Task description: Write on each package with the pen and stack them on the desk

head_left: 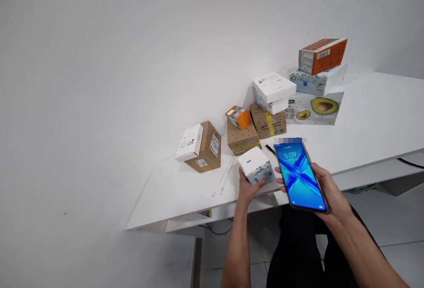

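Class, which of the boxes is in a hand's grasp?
The white box with patterned sides, in the left hand; no hand touches the other boxes.

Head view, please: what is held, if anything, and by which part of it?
The left grip holds the small white box by its left side and patterned front; the right grip holds the phone by its long edges.

one head-worn view, facing forward and down, tilted sideways, near the white table (374, 115)
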`<state>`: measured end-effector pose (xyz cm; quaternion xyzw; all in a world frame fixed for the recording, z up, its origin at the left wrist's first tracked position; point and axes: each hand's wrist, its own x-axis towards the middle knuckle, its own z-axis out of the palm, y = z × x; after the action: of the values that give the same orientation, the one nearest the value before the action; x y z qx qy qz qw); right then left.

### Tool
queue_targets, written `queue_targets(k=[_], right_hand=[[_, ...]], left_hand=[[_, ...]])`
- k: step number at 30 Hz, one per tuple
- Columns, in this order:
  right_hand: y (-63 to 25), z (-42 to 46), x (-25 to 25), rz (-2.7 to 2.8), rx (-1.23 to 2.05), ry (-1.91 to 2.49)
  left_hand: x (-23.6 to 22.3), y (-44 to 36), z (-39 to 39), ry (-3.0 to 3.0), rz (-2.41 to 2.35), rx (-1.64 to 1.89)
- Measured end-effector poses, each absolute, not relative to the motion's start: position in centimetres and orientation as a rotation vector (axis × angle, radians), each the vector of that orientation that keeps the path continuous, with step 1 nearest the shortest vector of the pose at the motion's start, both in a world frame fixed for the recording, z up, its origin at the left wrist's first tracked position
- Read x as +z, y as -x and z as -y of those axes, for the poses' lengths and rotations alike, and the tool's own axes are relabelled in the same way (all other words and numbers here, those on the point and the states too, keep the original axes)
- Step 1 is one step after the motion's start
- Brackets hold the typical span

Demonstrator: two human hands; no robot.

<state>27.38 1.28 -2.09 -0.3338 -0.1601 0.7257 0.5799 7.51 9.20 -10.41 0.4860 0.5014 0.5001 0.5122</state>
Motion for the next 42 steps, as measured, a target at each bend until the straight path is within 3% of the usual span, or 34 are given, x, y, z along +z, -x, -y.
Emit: queue_targets(k=[6,10,13,19,26,33,42], right_hand=[[-33.9,-4.3,-7.6,1.185,0.615,1.731],[-36.5,-6.2,-10.4,1.737,-0.087,1.994],[-37.7,-7.2,-11.5,1.98,-0.367,1.997],[-39.5,-8.9,-12.4,2.072,-0.292,1.903],[-35.4,-8.1,-9.8,1.992,-0.189,1.455],[-31.5,-6.8,-9.3,1.879,0.248,1.263],[-30.3,-7.1,-11.5,1.576,0.393,1.226]], left_hand=[[-11.2,-7.6,-9.2,-1.288,-1.081,1.222],[-10.7,-7.5,-8.8,-1.351,-1.094,1.241],[-9.0,-6.5,-8.6,-1.547,-1.188,1.227],[-0.3,-2.7,-10.1,-2.336,-1.569,1.054],[7.9,-2.7,-15.7,-2.838,-1.906,0.446],[8.8,-3.1,-24.2,-2.699,-1.641,0.087],[6.7,-4.4,-28.1,-2.727,-1.635,0.367]])
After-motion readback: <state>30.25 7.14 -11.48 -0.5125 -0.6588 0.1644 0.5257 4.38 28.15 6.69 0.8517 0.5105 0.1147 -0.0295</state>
